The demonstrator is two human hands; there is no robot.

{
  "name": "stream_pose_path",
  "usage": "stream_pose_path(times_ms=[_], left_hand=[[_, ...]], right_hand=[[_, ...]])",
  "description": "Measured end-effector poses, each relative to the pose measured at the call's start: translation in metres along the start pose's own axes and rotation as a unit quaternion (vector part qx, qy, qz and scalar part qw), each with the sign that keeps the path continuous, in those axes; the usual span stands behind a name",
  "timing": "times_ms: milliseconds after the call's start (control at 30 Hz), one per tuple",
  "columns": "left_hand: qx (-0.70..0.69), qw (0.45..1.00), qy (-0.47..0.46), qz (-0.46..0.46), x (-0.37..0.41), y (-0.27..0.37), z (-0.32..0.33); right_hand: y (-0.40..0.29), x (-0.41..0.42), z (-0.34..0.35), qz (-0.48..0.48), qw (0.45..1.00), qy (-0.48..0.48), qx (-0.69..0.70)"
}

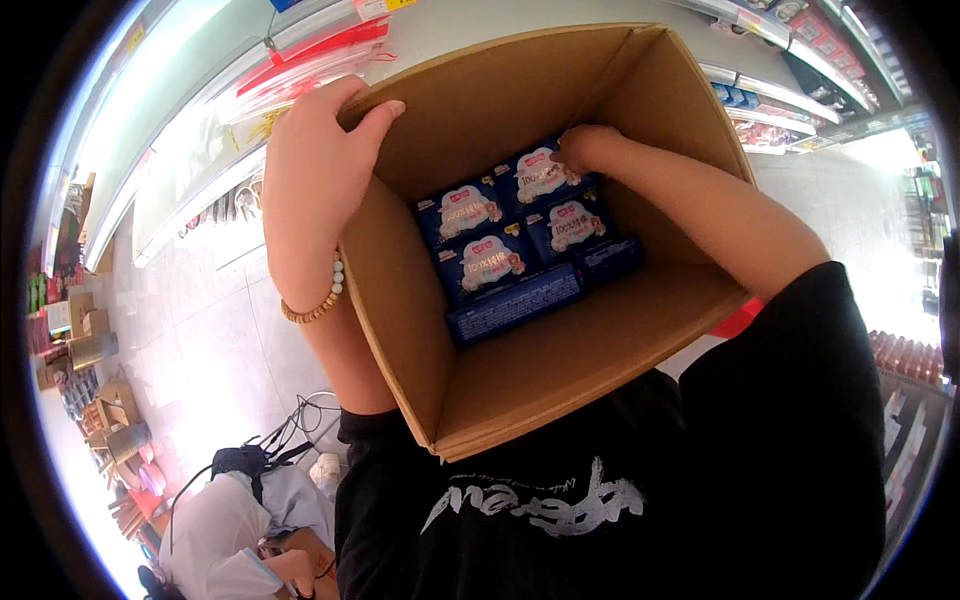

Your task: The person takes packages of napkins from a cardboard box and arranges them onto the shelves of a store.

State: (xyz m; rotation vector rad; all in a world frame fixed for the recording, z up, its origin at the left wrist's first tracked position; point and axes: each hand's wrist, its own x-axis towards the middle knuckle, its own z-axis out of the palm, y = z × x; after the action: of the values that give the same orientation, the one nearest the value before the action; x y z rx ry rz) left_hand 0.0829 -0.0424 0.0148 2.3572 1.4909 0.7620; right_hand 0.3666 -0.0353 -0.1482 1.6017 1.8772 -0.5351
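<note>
An open cardboard box [525,382] is held tilted in front of my chest. My left hand [319,165], with a beaded bracelet [319,306] on the wrist, grips its far left rim, the thumb over the edge. Inside, several dark blue printed packages [491,259] lie face up against the far left part of the box. Along their near side sit narrow blue packages [517,300] showing a text-covered side. My right hand [589,150] reaches into the box and touches the far right package [536,174]; its fingertips are partly hidden.
Store shelves with price strips [180,150] run along the left, and stocked shelves [802,45] stand at the upper right. Red-topped clear plastic packaging [315,60] lies beyond the box. At lower left a person in white [225,525] is bent over a carton [311,551] on the tiled floor [225,322].
</note>
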Motion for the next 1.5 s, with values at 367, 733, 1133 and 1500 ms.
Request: stream_pose_path(times_ms=[367,733,1133,1500], left_hand=[[-0.019,1.000,0.008,-0.022,-0.012,0.010,-0.009],[-0.041,0.998,0.016,-0.033,-0.019,0.015,-0.012],[-0.039,0.998,0.004,-0.057,-0.022,0.022,-0.016],[-0.051,0.998,0.016,-0.044,-0.019,0.017,-0.014]], right_hand=[[-0.063,0.000,0.008,-0.112,0.978,-0.126,-0.121],[-0.056,-0.017,-0.030,0.030,0.990,-0.101,-0.089],[-0.043,-0.004,0.008,-0.002,0.991,-0.062,-0.121],[-0.074,-0.022,0.003,-0.029,0.986,-0.127,-0.108]])
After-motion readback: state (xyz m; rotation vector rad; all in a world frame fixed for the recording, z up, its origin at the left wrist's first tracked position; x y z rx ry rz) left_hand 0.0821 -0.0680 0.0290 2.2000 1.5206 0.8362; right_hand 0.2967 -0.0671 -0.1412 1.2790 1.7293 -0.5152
